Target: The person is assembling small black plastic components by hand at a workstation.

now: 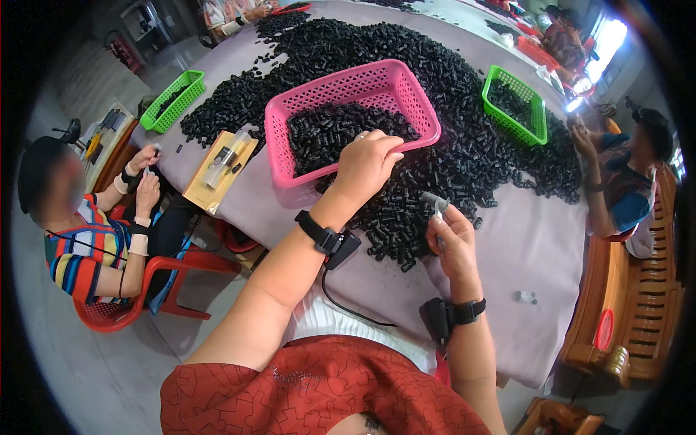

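My left hand (370, 165) reaches over the near rim of a pink perforated basket (353, 75), which holds many small black ribbed plastic pieces (341, 130). Its fingers are closed near the rim; whatever they hold is hidden. To the right, my right hand (455, 243) pinches a thin whitish stick-like thing between thumb and fingers. At its top is a small grey, see-through-looking piece (435, 201); I cannot tell whether the two are joined. Below this hand, loose black pieces (395, 235) lie on the table.
A big heap of black pieces (449, 87) surrounds the basket on the cloth-covered table (536, 246). Green baskets (174, 101) stand left and right. A yellow-brown board (217, 170) carries a clear tube. A person (94, 239) sits left, another (627, 174) right. A small clear piece (525, 296) lies near right.
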